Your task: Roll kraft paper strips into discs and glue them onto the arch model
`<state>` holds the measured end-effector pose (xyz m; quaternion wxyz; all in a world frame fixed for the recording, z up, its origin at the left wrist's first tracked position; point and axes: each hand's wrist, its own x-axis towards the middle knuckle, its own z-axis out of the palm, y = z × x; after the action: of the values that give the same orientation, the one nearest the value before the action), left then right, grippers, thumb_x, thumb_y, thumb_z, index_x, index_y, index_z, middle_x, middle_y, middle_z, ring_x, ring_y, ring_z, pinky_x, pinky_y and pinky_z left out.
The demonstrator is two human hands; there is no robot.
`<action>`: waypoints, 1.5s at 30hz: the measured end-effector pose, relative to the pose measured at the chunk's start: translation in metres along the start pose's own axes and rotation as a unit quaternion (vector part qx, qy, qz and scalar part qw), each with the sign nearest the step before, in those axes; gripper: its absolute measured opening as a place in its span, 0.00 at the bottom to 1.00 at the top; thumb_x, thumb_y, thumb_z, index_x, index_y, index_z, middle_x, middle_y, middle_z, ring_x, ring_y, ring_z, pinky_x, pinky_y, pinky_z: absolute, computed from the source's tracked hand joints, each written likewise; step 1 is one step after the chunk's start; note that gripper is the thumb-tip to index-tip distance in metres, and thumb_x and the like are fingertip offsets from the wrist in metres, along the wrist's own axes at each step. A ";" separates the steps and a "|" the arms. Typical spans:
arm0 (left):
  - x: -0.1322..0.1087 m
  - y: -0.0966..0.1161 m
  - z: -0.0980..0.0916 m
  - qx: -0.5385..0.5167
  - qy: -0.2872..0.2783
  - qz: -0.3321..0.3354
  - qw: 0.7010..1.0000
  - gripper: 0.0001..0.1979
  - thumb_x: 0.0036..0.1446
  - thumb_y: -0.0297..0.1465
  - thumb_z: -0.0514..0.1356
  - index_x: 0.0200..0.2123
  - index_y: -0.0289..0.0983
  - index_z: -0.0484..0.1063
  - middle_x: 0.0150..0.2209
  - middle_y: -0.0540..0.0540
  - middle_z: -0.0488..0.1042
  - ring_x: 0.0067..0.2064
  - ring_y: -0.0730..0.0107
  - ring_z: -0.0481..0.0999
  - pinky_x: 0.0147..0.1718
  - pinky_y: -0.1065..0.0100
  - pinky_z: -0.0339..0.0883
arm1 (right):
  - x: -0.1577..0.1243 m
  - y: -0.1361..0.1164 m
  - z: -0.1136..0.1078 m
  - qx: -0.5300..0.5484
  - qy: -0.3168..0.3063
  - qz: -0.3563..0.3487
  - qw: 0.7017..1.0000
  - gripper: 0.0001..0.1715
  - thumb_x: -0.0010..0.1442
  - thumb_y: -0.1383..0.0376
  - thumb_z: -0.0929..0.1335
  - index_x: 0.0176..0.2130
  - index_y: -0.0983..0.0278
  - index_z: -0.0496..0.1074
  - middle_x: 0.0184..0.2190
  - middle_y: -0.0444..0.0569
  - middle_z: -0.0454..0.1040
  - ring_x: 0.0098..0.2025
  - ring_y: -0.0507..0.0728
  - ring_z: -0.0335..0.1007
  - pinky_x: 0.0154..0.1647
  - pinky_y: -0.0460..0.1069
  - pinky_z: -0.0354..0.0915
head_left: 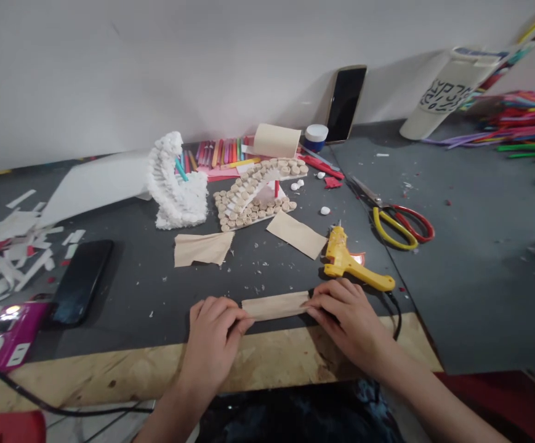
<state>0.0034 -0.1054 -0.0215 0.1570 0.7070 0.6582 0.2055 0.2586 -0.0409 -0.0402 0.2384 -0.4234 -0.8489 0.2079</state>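
Observation:
A folded strip of tan crepe paper (274, 306) is stretched level near the table's front edge. My left hand (216, 329) pinches its left end between thumb and fingers. At the right end, my right hand (343, 317) grips it the same way. Beyond the strip lie two loose tan paper pieces, a wrinkled one (202, 249) on the left and a flatter one (297, 234) on the right. A yellow glue gun (353, 261) rests just past my right hand, its cord running down beside my wrist.
Behind stand a white textured model (177, 184) and a model covered in rolled tan discs (253, 197). Scissors (394, 218) lie right; a dark phone (82, 280) and white scraps (11, 252) lie left. A tumbler (449, 92) and upright phone (346, 103) lean against the wall.

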 end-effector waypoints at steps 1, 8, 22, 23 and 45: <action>0.001 0.000 0.000 0.002 -0.008 -0.014 1.000 0.08 0.62 0.33 0.60 0.30 0.41 0.75 0.33 0.50 0.76 0.37 0.64 0.72 0.43 0.60 0.55 | 0.001 -0.001 0.001 -0.003 0.002 0.009 1.000 0.09 0.66 0.64 0.66 0.35 0.59 0.75 0.37 0.48 0.74 0.40 0.59 0.64 0.42 0.54 0.57; 0.007 0.002 -0.002 0.020 -0.024 -0.036 0.999 0.10 0.63 0.32 0.58 0.28 0.40 0.72 0.31 0.50 0.74 0.36 0.64 0.70 0.44 0.58 0.54 | 0.005 -0.005 0.006 -0.041 0.035 0.026 0.998 0.15 0.68 0.60 0.64 0.31 0.62 0.73 0.34 0.49 0.73 0.38 0.59 0.64 0.40 0.54 0.57; 0.010 0.003 -0.005 0.023 -0.018 -0.013 0.999 0.13 0.60 0.32 0.61 0.23 0.38 0.67 0.27 0.51 0.70 0.33 0.67 0.68 0.39 0.60 0.55 | 0.007 -0.002 0.010 -0.043 0.068 0.053 0.995 0.15 0.64 0.61 0.67 0.26 0.62 0.68 0.32 0.50 0.72 0.38 0.60 0.64 0.39 0.55 0.58; 0.009 0.004 -0.005 0.026 -0.015 -0.014 0.999 0.13 0.61 0.31 0.60 0.23 0.38 0.66 0.27 0.51 0.70 0.33 0.67 0.67 0.39 0.60 0.55 | 0.007 -0.002 0.011 -0.044 0.071 0.053 0.995 0.16 0.64 0.60 0.67 0.25 0.62 0.68 0.32 0.49 0.72 0.37 0.60 0.64 0.39 0.55 0.59; 0.008 0.013 -0.008 0.198 0.008 0.231 0.952 0.04 0.62 0.30 0.58 0.37 0.38 0.74 0.37 0.47 0.79 0.39 0.62 0.72 0.44 0.58 0.51 | 0.011 -0.009 -0.005 -0.114 -0.024 -0.108 0.987 0.07 0.63 0.68 0.66 0.39 0.59 0.75 0.34 0.45 0.76 0.38 0.58 0.63 0.43 0.55 0.54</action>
<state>0.0111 -0.0986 -0.0080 -0.0430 0.8552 0.5053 0.1071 0.2505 -0.0356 -0.0286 0.1893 -0.3483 -0.9133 0.0931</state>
